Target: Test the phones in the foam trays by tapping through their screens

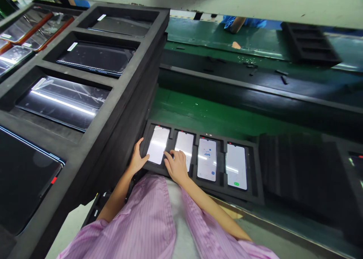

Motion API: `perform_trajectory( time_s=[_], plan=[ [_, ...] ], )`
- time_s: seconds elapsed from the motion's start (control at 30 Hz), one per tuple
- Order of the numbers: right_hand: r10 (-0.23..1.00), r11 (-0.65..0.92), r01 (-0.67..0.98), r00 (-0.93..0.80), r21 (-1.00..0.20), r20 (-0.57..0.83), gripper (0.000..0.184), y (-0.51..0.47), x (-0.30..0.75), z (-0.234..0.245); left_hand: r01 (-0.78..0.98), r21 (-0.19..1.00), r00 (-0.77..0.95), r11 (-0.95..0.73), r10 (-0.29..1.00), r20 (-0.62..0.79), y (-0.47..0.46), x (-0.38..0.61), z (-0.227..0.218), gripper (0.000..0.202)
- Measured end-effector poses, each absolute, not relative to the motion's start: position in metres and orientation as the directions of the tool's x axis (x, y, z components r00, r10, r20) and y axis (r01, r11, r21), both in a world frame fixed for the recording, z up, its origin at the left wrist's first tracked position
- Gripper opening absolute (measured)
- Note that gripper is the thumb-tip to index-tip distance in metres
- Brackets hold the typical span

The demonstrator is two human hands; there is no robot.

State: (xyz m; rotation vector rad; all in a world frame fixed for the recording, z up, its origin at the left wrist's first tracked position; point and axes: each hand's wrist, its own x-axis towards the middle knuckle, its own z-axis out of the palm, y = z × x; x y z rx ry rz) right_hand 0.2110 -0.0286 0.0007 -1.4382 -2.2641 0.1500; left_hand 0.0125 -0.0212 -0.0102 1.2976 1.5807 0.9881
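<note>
Hands (137, 162) (178, 167) at phone (158, 145), lengthwise, top away

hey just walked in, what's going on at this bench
A person in a pink striped top has both bare hands at a black tray holding four phones with lit screens. The left hand is spread beside the leftmost phone; the right hand is over the second phone, fingers pointing toward the first. Whether they touch is hard to tell. All four phones lie in their slots.
</note>
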Motion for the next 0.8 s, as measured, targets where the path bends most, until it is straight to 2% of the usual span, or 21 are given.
perform_trajectory(
  time_s=[0.23, 0.43, 0.6, 0.8],
  plan=[
    [0.858, 0.475, 0.827, -0.359, -0.301, 0.368, 0.036, -0.0277, 0.2112, 0.0037, 0.336, 0.931, -0.1, 0.142, 0.988, -0.115, -0.0207, 0.0122, -0.0092, 0.071],
    [0.748, 0.652, 0.7, -0.529, -0.293, 0.4, 0.029, -0.0289, 0.2138, 0.0058, 0.305, 0.94, -0.1, 0.153, 0.987, -0.129, -0.0211, 0.0117, -0.0123, 0.068],
    [0.738, 0.662, 0.696, -0.539, -0.278, 0.406, 0.027, -0.0281, 0.214, 0.0064, 0.321, 0.936, -0.106, 0.142, 0.988, -0.114, -0.0211, 0.0116, -0.013, 0.067],
    [0.736, 0.655, 0.704, -0.512, -0.274, 0.444, 0.032, -0.0281, 0.2145, 0.0093, 0.336, 0.927, -0.105, 0.167, 0.985, -0.139, -0.0204, 0.0128, -0.0081, 0.066]
  ],
)
